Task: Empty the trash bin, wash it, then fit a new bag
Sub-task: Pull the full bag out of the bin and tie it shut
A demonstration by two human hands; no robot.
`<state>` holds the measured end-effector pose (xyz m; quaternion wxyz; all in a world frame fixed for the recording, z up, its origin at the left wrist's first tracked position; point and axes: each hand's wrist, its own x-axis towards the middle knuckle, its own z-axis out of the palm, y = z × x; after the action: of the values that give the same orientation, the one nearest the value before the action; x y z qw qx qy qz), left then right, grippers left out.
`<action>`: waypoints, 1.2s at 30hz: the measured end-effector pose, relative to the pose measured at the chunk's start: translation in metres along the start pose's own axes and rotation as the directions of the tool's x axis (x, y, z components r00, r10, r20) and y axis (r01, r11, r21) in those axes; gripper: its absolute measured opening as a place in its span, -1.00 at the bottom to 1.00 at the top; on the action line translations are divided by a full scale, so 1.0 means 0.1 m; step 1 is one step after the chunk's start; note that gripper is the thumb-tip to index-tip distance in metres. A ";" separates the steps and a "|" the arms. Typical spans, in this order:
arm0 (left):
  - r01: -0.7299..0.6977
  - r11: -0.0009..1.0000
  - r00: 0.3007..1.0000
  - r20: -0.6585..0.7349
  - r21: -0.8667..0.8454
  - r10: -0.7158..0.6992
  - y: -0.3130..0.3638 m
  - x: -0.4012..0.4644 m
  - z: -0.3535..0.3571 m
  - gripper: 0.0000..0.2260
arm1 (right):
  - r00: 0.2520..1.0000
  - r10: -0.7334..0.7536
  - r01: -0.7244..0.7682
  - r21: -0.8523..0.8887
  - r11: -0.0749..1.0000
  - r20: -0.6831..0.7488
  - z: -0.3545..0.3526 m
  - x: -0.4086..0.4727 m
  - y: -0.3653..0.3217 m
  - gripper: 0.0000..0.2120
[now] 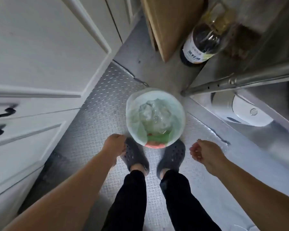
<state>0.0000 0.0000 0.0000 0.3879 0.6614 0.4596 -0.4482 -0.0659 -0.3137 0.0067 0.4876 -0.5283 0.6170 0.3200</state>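
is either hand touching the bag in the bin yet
No: the left hand and right hand hang loosely curled on either side of the trash bin, apart from its bag.

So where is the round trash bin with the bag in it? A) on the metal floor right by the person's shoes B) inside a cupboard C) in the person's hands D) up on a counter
A: the trash bin stands on the patterned metal floor just ahead of the grey shoes, and neither hand touches it.
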 end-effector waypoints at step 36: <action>0.186 0.690 0.964 0.264 -0.700 0.007 -0.49 0.88 0.40 -0.88 | 0.958 -0.083 -0.057 0.466 0.883 0.275 0.49 1.09 0.11 -0.64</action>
<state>-0.0413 -0.0006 -0.1001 0.6466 0.3727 0.5782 -0.3297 -0.0602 -0.3037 -0.1124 0.6870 -0.3467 0.5952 0.2313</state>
